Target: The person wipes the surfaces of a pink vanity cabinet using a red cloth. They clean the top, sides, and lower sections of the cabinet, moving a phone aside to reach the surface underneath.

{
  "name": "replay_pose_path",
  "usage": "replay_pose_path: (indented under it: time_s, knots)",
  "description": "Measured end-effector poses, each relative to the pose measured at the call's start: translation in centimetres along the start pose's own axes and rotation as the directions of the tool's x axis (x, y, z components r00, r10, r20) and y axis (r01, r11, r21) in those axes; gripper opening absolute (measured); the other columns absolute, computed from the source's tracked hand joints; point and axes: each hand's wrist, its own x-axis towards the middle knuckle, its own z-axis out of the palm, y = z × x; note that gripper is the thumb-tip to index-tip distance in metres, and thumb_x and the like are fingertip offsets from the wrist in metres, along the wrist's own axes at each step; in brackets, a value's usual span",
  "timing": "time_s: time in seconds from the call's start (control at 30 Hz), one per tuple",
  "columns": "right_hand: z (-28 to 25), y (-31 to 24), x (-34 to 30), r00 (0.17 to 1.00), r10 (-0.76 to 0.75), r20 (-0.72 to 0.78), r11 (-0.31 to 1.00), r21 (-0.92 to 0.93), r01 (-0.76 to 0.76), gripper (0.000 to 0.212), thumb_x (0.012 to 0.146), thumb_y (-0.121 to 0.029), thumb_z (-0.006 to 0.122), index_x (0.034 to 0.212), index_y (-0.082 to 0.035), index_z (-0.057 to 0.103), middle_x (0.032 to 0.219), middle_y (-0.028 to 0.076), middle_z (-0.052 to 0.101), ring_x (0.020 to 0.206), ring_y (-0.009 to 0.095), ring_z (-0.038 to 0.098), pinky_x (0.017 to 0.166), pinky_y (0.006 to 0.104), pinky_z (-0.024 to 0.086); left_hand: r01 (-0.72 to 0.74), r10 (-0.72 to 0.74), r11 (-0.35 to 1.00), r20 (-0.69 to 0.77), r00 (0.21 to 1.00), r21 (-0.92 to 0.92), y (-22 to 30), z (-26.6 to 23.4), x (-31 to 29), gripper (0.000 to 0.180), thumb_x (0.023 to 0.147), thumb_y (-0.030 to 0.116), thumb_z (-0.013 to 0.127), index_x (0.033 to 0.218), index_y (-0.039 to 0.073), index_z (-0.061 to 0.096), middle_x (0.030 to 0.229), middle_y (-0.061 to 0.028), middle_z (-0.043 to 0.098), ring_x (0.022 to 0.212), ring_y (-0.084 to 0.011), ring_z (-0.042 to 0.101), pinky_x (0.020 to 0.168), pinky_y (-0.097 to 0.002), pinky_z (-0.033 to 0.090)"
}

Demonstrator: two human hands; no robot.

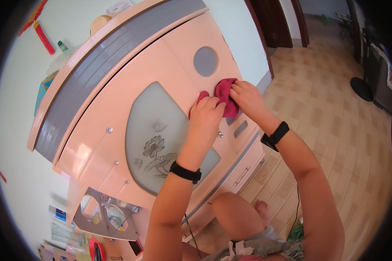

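- A white box (119,6) is sitting on top of the pink cabinet (178,48), any print on it being too small to read.
- A blue-and-white package (60,214) is showing at lower left, its label looking too blurred to make out.
- The frosted panel (148,117) is bearing a dark flower drawing (a picture, rather than lettering), and the left forearm is covering part of it.
- The red cloth (225,93) is lying bunched against the cabinet front, just below the round grey inset (205,61); the fingers are hiding much of it, so I cannot tell whether it is one piece or two.
- The left hand (204,113) is curling over the cloth, its grip clamping on it, with the thumb's hold being hard to see.
- The right hand (246,95) is pinching the cloth's right side, its grip closing together on the fabric.
- The black stand base (361,89) is resting on the floor (309,108), while the dark picture rim is cutting off furniture beyond it.
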Motion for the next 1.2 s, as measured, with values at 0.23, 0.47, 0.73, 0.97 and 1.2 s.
replay_pose_path:
  time_s: [0.23,0.47,0.73,0.97,1.2]
  knots:
    - [-1.0,-2.3,3.2,0.957,0.225,-0.183,0.938,0.306,-0.162,0.029,0.07,-0.001,0.056,0.099,0.0,0.056,0.095,0.013,0.059,0.093,0.032,0.056,0.079,0.0374,0.047,0.022,-0.026,0.999,-0.165,0.986,-0.028,-0.4,-2.1,1.2,0.026,0.07,0.001,0.057,0.095,0.0,0.066,0.096,-0.0131,0.063,0.09,-0.0294,0.059,0.079,-0.0363,0.048]
    - [-1.3,-0.3,9.9,0.977,-0.02,-0.213,0.998,0.059,0.034,0.029,0.072,-0.006,0.055,0.101,-0.002,0.056,0.087,0.01,0.055,0.082,0.025,0.058,0.068,0.0312,0.05,0.063,-0.044,0.995,-0.225,0.973,0.077,-1.4,-3.5,1.7,0.03,0.073,0.002,0.057,0.103,0.001,0.063,0.102,-0.0107,0.059,0.094,-0.0258,0.056,0.079,-0.0378,0.045]
    - [0.3,-2.6,8.7,0.891,0.439,0.116,0.895,-0.148,-0.421,0.03,0.072,0.0,0.054,0.102,0.002,0.055,0.091,0.015,0.057,0.083,0.029,0.06,0.068,0.0343,0.05,0.165,-0.148,0.98,-0.144,0.978,0.115,0.0,-2.0,1.1,0.041,0.072,0.0,0.057,0.113,-0.001,0.057,0.101,-0.0117,0.058,0.089,-0.0279,0.057,0.077,-0.0374,0.046]
    - [-0.4,-1.7,8.5,0.824,0.463,0.327,0.347,0.789,-0.508,0.036,0.073,0.009,0.043,0.107,0.005,0.052,0.097,0.025,0.06,0.093,0.037,0.06,0.079,0.0347,0.047,0.229,-0.227,0.973,-0.055,0.972,0.035,1.2,-3.1,-0.6,0.044,0.071,0.0,0.058,0.115,0.0,0.056,0.102,-0.0127,0.057,0.091,-0.0282,0.057,0.077,-0.0379,0.047]
    - [-1.4,-1.0,8.8,0.945,0.271,0.184,0.943,0.146,-0.299,0.035,0.07,0.006,0.05,0.104,0.0,0.054,0.09,0.019,0.061,0.085,0.034,0.059,0.072,0.039,0.049,0.186,-0.185,0.98,-0.022,0.982,0.074,0.9,-1.8,-0.7,0.039,0.073,0.003,0.054,0.111,-0.003,0.056,0.092,-0.0106,0.055,0.086,-0.0262,0.056,0.074,-0.0364,0.047]
